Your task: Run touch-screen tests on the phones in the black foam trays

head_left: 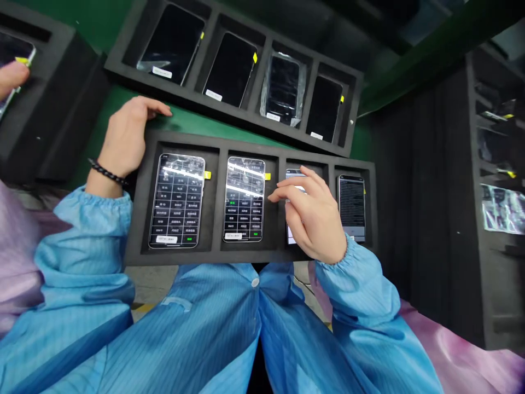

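Observation:
A black foam tray lies before me with several phones in its compartments. The leftmost phone and the second phone show lit grids of labelled cells. Over the third phone hovers my right hand, fingers apart and empty, its index finger pointing left toward the second phone; it hides most of the third screen. Text fills the screen of the rightmost phone. My left hand is beside the tray's far left corner, fingers stretched to the right, holding nothing.
Behind stands another foam tray with dark-screened phones, one in clear wrapping. At far left, another person's fingers touch a phone beside a stack of black trays. A dark shelf rises at right. The bench surface is green.

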The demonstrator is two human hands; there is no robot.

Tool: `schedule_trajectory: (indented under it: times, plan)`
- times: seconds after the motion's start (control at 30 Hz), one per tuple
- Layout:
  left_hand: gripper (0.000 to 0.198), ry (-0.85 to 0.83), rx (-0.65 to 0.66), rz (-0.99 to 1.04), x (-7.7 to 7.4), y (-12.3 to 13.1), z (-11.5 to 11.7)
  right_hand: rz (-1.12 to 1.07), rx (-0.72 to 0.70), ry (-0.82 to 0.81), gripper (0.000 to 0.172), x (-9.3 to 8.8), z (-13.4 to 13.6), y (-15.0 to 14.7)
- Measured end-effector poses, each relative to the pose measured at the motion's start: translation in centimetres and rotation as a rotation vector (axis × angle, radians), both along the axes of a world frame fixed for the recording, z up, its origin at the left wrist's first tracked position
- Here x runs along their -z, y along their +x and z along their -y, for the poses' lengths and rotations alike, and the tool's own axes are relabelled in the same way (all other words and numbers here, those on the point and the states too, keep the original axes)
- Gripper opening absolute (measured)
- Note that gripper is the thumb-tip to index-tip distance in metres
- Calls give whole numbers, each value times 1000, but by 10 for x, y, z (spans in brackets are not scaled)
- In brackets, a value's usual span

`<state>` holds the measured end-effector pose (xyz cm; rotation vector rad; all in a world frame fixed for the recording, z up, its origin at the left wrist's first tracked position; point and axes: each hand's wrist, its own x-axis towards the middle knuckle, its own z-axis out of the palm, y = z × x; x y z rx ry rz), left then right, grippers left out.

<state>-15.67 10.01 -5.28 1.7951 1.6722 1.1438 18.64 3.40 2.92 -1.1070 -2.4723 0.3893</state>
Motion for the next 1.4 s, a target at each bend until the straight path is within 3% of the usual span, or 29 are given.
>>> schedule_trajectory:
  times: [0.13,0.2,0.27,0.4,0.5,0.6,0.87,1.2,1.4]
  plan:
    - [45,-37,35,-190,-37,19,55,-46,25,71,39,26,-5,0]
    - [60,-127,35,-241,-50,34,91,-76,26,120,42,39,-3,2]
    - [73,-140,-3,-216,-51,47,123,-91,35,147,42,47,-1,5]
    - [78,-108,-100,-234,-28,61,153,-113,21,176,42,48,1,8]
    - [64,-23,-134,-265,-18,63,155,-115,-16,188,40,46,1,8]
    - [54,3,-96,-256,-18,62,152,-102,-12,185,36,45,1,7]
    - [54,-61,-27,-322,-18,60,150,49,7,81,36,48,-4,0]
    - [51,-193,9,-560,-21,72,121,67,4,62,36,52,-5,0]
    - [59,-72,-200,-396,-28,63,137,-27,28,98,34,44,-5,7]
